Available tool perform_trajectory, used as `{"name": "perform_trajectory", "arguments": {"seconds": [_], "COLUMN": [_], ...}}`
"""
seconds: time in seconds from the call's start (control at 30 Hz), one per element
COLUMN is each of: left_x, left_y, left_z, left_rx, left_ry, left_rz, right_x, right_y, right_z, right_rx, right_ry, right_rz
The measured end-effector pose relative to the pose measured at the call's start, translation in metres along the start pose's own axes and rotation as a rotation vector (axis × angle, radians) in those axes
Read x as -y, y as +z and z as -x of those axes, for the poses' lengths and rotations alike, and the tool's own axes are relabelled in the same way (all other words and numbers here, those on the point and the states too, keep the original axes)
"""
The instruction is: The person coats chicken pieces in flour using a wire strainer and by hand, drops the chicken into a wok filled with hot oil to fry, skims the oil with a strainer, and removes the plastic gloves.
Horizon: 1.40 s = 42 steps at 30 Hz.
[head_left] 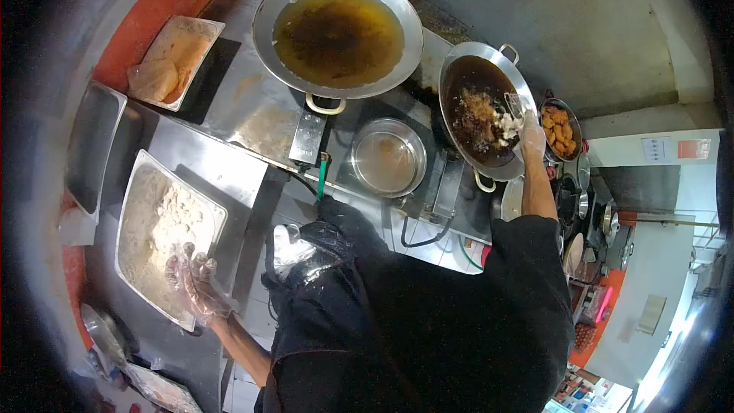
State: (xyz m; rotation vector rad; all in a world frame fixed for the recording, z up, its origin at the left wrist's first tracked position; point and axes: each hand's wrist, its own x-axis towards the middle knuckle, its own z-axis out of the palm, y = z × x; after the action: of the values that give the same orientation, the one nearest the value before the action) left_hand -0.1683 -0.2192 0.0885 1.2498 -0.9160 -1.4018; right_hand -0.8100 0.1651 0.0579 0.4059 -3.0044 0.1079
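Observation:
My right hand, in a clear plastic glove, is closed around a wire skimmer at the right side of a wok of dark oil. Pale floured pieces lie by the skimmer, and the oil bubbles and foams around them. Also gloved and dusted with flour, my left hand is over the near edge of a metal tray. Its fingers are apart and slightly curled. Inside that tray lie loose flour and coated pieces.
A larger wok holds amber oil. Between the woks and me sits a round metal pot. Fried pieces fill a bowl at the right. On the left are a tray with orange residue and another metal tray.

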Motion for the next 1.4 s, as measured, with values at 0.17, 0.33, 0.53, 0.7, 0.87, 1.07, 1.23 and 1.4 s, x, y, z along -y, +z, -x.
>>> {"name": "perform_trajectory", "arguments": {"seconds": [0.17,0.33,0.53,0.7,0.87,1.07,1.23,1.4], "left_x": [0.001,0.0,-0.038,-0.049,-0.029,0.035,0.045,-0.003], "left_y": [-0.048,-0.099,-0.14,-0.141,-0.119,-0.075,-0.076,-0.086], "left_z": [-0.016,-0.044,-0.06,-0.074,-0.132,-0.192,-0.178,-0.152], "left_rx": [-0.029,-0.036,0.087,0.151,0.607,0.702,0.676,0.884], "left_ry": [0.1,0.216,0.345,0.139,0.136,0.274,0.333,-0.014], "left_rz": [-0.127,-0.115,-0.923,-1.092,-1.38,-1.577,-1.714,-1.584], "right_x": [-0.002,-0.083,-0.012,0.133,0.252,0.381,0.49,0.528], "right_y": [-0.05,-0.039,-0.063,-0.064,-0.083,-0.052,-0.084,-0.081], "right_z": [-0.004,-0.022,0.056,0.132,0.222,0.281,0.342,0.344], "right_rx": [-0.073,-0.208,-0.367,-0.281,0.009,0.636,1.12,1.228], "right_ry": [-0.15,0.103,0.078,-0.014,-0.155,-0.479,-0.07,-0.185], "right_rz": [0.067,-0.202,-0.327,-0.883,-1.224,-0.961,-1.343,-1.208]}}
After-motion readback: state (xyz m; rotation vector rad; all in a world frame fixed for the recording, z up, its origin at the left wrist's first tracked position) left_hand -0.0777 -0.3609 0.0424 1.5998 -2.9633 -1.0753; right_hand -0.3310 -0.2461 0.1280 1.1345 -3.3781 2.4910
